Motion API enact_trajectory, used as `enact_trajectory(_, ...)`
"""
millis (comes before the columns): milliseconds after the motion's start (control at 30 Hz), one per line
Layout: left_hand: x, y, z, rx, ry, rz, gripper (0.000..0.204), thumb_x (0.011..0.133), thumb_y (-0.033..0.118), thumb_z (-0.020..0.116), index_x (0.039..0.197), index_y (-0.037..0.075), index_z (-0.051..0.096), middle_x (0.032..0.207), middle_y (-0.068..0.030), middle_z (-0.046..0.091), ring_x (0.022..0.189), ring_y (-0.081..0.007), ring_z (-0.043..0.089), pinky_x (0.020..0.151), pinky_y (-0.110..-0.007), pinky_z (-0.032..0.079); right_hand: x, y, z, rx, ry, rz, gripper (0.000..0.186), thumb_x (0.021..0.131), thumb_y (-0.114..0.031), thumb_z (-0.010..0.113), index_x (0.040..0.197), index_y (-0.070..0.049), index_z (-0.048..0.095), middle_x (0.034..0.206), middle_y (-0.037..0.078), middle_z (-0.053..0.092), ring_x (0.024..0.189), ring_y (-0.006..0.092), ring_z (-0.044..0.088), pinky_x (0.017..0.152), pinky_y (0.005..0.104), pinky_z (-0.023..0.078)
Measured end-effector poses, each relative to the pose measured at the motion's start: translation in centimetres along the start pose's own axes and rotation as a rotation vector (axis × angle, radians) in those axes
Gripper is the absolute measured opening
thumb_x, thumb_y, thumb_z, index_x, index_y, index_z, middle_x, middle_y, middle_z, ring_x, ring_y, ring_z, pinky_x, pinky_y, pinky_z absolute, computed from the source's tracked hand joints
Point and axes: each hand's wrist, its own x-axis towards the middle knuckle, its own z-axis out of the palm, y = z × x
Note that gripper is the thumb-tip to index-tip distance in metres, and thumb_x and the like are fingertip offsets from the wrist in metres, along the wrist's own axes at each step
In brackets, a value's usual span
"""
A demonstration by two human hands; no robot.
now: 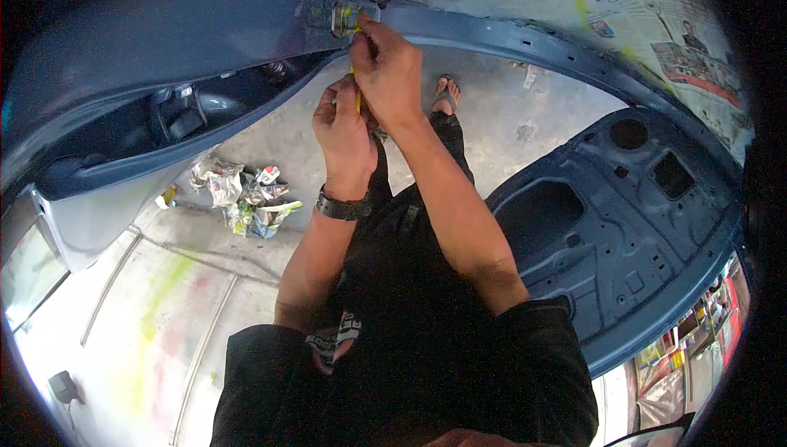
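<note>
the right hand (387, 70) is up near the top middle of the frame, its fingers pinched on the yellow tape (346, 20) stuck at the hinge spot of the blue car body (164, 45). the tape runs as a thin strip straight down to the left hand (344, 131), just below, whose fingers are closed around it. the right hand is nearer the stuck end. an open blue door (623, 225) sits at the right.

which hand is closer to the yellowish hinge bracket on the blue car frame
Right. The right hand has its fingertips on the yellowish hinge bracket, just right of it. The left hand is lower, below the bracket and clear of it, gripping a thin yellow strip.
</note>
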Motion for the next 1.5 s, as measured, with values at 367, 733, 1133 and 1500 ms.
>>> enact_trajectory(367,-0.6,0.1,-0.1,0.007,-0.016,0.000,0.018,0.096,0.016,0.049,0.100,0.002,0.060,0.097,-0.0051,0.063,0.087,-0.0140,0.060,0.074,-0.029,0.049,-0.3,-0.5,-0.1,-0.075,-0.028,-0.009,0.029,0.077,-0.004,0.060,0.104,0.003,0.066,0.082,0.024,0.064,0.071,0.0386,0.064,0.064,0.0399,0.051)
enact_trajectory(733,-0.2,1.0,0.5,-0.027,0.045,-0.038,0.020,0.097,0.019,0.050,0.101,0.001,0.059,0.092,-0.0046,0.063,0.078,-0.0118,0.059,0.065,-0.025,0.047,0.6,-0.8,0.2,-0.072,-0.069,-0.034,0.029,0.076,-0.004,0.060,0.103,0.003,0.066,0.081,0.025,0.063,0.072,0.0389,0.063,0.064,0.0411,0.050)
enact_trajectory(1133,0.3,0.4,-0.6,0.034,0.031,-0.037,0.022,0.096,0.018,0.048,0.106,0.002,0.061,0.103,-0.0066,0.064,0.092,-0.0161,0.061,0.077,-0.030,0.050,0.3,-0.2,0.6,-0.028,-0.088,0.019,0.027,0.078,-0.005,0.059,0.102,0.003,0.066,0.084,0.024,0.064,0.075,0.0380,0.064,0.067,0.0405,0.051)
enact_trajectory(1500,-0.9,-2.7,0.0,-0.437,-0.063,-0.351,0.020,0.098,0.024,0.050,0.109,0.007,0.053,0.095,-0.0005,0.060,0.090,-0.0150,0.057,0.078,-0.032,0.048,0.2,0.0,-2.6,-0.273,-0.275,-0.159,0.026,0.084,-0.014,0.063,0.108,-0.005,0.063,0.085,0.018,0.064,0.071,0.0353,0.063,0.060,0.0418,0.050)
